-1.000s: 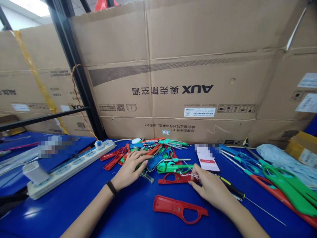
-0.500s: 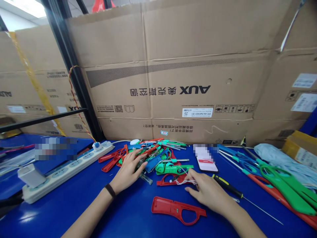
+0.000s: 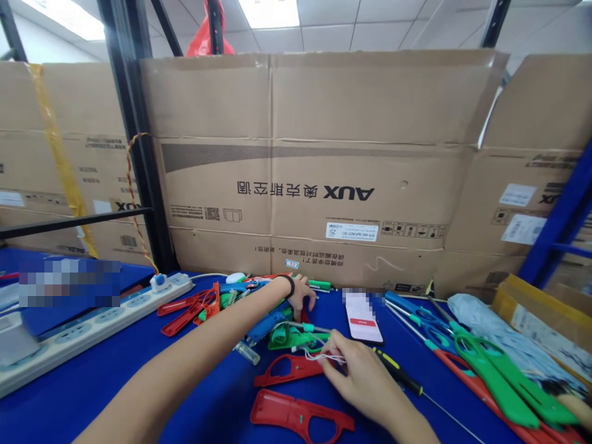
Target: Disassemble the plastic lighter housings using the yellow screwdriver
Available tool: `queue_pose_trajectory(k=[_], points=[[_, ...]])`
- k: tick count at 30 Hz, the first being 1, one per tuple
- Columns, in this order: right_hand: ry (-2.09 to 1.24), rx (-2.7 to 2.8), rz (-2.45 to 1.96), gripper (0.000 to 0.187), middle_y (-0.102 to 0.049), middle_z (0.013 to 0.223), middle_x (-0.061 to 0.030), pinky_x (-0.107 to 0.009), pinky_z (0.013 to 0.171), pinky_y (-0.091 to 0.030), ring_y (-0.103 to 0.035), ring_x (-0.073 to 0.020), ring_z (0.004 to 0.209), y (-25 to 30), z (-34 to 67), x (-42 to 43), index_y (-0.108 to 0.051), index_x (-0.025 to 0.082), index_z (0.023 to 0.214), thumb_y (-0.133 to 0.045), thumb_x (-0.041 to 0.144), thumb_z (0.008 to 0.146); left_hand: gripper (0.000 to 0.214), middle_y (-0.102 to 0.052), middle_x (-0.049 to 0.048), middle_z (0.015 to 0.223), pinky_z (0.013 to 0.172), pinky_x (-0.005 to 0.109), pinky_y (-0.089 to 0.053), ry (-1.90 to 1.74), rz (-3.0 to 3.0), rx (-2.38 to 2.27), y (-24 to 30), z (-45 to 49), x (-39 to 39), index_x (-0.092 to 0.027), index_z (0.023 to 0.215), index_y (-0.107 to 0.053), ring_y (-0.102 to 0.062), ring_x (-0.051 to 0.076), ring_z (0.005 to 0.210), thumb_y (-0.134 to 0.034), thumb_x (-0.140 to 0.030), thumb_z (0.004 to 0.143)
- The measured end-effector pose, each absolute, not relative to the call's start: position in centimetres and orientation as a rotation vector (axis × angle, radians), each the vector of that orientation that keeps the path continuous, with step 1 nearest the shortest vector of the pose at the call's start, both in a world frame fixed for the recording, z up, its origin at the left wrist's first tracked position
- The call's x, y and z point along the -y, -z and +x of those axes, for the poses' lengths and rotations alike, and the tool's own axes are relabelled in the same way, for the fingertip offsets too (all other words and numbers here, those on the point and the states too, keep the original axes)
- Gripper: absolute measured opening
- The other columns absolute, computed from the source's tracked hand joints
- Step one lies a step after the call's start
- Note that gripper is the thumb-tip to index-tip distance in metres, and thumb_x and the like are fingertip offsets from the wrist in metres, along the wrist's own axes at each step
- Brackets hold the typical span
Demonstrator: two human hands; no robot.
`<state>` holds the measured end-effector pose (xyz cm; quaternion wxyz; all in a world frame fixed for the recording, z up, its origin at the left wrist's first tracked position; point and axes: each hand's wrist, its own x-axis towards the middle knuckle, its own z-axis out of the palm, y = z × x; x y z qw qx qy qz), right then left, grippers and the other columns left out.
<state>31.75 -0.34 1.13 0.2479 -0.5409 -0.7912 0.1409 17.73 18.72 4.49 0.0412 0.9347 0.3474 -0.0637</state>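
cardboard panel (image 3: 287, 172) stood beyond all fingers; heap of coloured parts (image 3: 268, 325) spread beneath and left of the curled fingers of the left hand (image 3: 300, 292), whose hold on any piece could not be told. near red shell (image 3: 292, 412) lay on the person's side of the right hand (image 3: 358, 371) and its fingers, far red shell (image 3: 298, 366) just beside their tips. white wires (image 3: 329, 356) were pinched between right thumb and forefinger.

A big sheet of brown cardboard (image 3: 314, 111) stands at twelve o'clock, like a wall behind the blue table (image 3: 208, 410), which spreads at six o'clock. A black metal post (image 3: 132, 98) rises at ten o'clock, and a blue post (image 3: 557, 216) leans at three. High at twelve, the tiled ceiling (image 3: 326, 37) carries a bright rectangular lamp (image 3: 269, 13).
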Motion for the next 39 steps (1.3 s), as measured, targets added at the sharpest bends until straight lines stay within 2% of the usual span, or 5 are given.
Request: queue_pose_trajectory(k=[8,15,25,34,39], points=[[-0.304,2.209,-1.461,0.012,-0.064,0.076,0.0014,-0.022,0.058,-0.03,-0.06,-0.0172,0.072,-0.2,31.6,0.4,-0.041,0.023,0.074,-0.047,0.023,0.085,0.021,-0.053,0.0051,0.113,0.09,0.042,-0.037,0.244,2.911,-0.906,-4.7,17.1,-18.9,-0.024,0.071,-0.07,-0.042,0.031,0.109,-0.082,-0.03,0.056],[-0.295,2.124,-1.669,0.009,-0.067,0.081,-0.0025,-0.023,0.058,-0.029,-0.064,-0.0205,0.078,-1.0,32.5,-0.3,-0.043,0.022,0.08,-0.044,0.014,0.084,0.028,-0.056,0.0089,0.116,0.083,0.042,-0.05,0.298,2.868,-0.828,-4.4,16.4,-18.6,-0.014,0.116,-0.053,-0.058,0.022,0.099,-0.052,-0.029,0.092],[-0.29,2.16,-1.671,0.013,-0.065,0.075,-0.0004,-0.024,0.055,-0.026,-0.063,-0.0204,0.072,-0.8,32.5,-0.2,-0.041,0.023,0.075,-0.043,0.014,0.083,0.041,-0.053,0.0082,0.119,0.097,0.036,-0.034,-0.108,2.901,-1.021,-6.5,13.1,-18.4,-0.026,0.114,-0.061,-0.046,0.027,0.114,-0.07,-0.035,0.075],[-0.387,2.269,-1.509,0.021,-0.069,0.079,0.0003,-0.025,0.06,-0.035,-0.063,-0.0213,0.075,0.3,31.9,0.2,-0.036,0.023,0.066,-0.049,0.024,0.083,0.031,-0.068,0.0002,0.079,0.066,0.022,-0.045,0.091,2.699,-1.328,-8.0,4.2,-16.3,-0.019,0.08,-0.069,-0.061,0.016,0.075,-0.062,-0.049,0.078],[-0.476,2.225,-1.463,0.021,-0.071,0.082,-0.0016,-0.025,0.063,-0.041,-0.065,-0.022,0.08,0.1,31.9,0.4,-0.041,0.024,0.065,-0.05,0.028,0.083,0.026,-0.061,0.0065,0.105,0.08,0.038,-0.05,0.191,2.654,-1.421,-6.9,4.2,-14.9,-0.014,0.104,-0.06,-0.06,0.02,0.091,-0.058,-0.034,0.088]])
